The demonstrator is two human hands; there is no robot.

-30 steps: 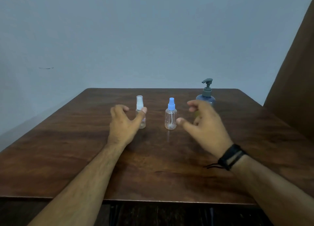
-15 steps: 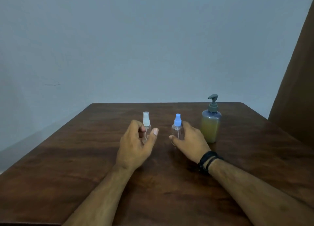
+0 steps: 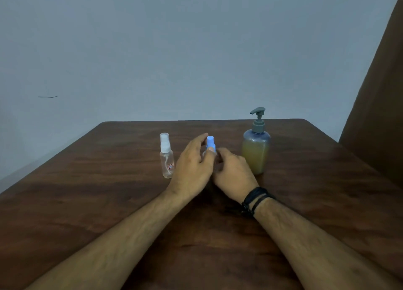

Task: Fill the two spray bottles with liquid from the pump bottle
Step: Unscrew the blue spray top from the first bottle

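A small clear spray bottle with a white cap (image 3: 166, 156) stands alone on the wooden table (image 3: 87, 202). To its right stands a second spray bottle with a blue cap (image 3: 210, 143); only the cap shows, the body is hidden by my hands. My right hand (image 3: 234, 174) wraps around its body from the right. My left hand (image 3: 192, 167) comes in from the left, with thumb and fingers closing on the blue cap. The pump bottle (image 3: 255, 152), with a grey pump and yellowish liquid, stands just right of my right hand, untouched.
A grey wall rises behind the table's far edge (image 3: 202, 120). A brown panel (image 3: 379, 115) stands at the right. A black band sits on my right wrist (image 3: 254, 200).
My left hand left the white-capped bottle and moved right to the blue cap. My right hand closed around the blue-capped bottle's body. The camera view shifted slightly.
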